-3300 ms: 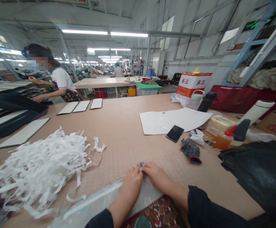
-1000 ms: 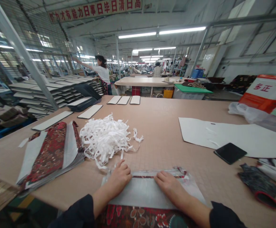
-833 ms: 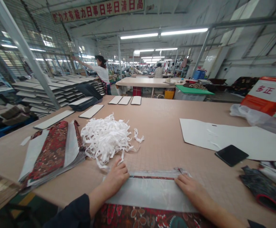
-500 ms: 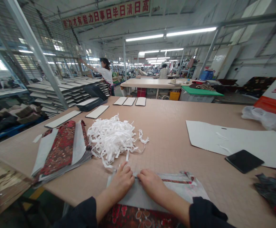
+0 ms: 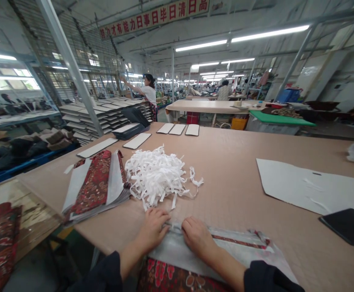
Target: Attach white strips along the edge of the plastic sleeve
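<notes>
A pale grey cloth piece with a narrow red-brown patterned strip along its upper part lies on the table before me. Its lower part shows a dark red floral print. My left hand rests with curled fingers on the cloth's upper left edge. Close to its right, my right hand has its bent fingertips pressed on the same edge. Both hands pinch the cloth there, a small gap between them. Just beyond my left hand is a heap of white strips.
Left of the heap lies a stack of floral and grey cloth. A white board and a black flat object lie right. Pale panels line the far edge. Farther back, a person reaches toward a rack.
The view has turned left, so the scene appears farther right. My left hand has shifted slightly leftward along the cloth edge, and the gap between my hands has widened a little.
</notes>
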Available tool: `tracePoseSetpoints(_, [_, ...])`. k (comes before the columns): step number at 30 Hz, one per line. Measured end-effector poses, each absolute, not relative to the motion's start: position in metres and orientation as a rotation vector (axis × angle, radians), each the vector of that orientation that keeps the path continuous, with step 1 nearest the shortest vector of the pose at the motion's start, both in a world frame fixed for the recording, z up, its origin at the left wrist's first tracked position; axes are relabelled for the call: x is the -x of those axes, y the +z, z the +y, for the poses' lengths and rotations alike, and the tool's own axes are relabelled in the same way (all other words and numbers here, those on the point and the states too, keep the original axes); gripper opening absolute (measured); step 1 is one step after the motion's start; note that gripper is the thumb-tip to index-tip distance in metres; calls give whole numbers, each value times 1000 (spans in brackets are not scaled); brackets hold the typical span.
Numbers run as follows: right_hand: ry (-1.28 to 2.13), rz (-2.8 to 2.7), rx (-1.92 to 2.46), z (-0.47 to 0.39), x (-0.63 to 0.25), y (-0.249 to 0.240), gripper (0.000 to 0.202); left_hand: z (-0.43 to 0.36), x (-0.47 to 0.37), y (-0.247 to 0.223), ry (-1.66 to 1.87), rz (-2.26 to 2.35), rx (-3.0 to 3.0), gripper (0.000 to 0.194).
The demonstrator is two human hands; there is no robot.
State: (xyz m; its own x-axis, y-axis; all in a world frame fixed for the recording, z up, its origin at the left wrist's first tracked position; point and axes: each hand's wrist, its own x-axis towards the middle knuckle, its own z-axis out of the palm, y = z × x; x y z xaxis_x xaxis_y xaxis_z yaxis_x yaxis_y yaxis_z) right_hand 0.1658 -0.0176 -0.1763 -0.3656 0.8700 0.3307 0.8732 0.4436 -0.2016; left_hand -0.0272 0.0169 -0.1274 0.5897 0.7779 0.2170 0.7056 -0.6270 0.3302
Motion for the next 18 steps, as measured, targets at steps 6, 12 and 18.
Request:
tracePoseSetpoints(6, [344, -2285, 1592, -8, -158, -157, 9, 31, 24, -123, 434, 1351, -2606, 24])
tracePoseSetpoints(12, [376, -2303, 1671, -5, -148, -151, 8, 43, 23, -111, 101, 1132, -2751, 30])
tracePoseSetpoints(18, [280, -2384, 1627, -11, -150, -151, 7, 67, 49, -98, 62, 1378, -2915, 19])
